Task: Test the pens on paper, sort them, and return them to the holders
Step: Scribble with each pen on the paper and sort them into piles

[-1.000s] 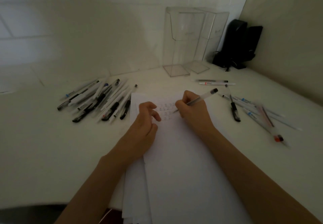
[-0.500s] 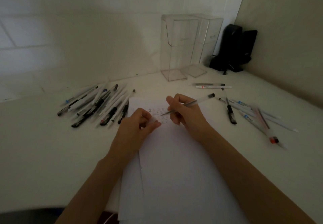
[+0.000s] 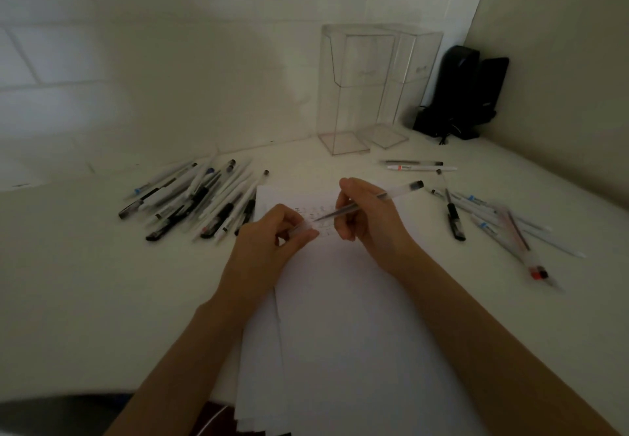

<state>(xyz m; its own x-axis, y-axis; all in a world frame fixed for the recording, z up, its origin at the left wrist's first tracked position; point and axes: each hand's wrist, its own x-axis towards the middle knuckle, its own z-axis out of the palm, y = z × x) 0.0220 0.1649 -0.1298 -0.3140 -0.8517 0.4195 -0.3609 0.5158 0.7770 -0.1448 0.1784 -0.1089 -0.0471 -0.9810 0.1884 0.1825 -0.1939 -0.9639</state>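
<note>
The right hand [image 3: 371, 224] grips a clear pen [image 3: 391, 193] over the paper [image 3: 340, 316], tip aimed at the cap [image 3: 304, 229] the left hand [image 3: 265, 245] pinches, likely for recapping. Acrylic holders [image 3: 354, 95] stand at one o'clock.

White paper [image 3: 340, 316], clear holders [image 3: 357, 88], black-capped pen [image 3: 381, 197].

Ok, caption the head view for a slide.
Right hand holds a pen tip-first toward the cap in the left hand, over paper.
</note>
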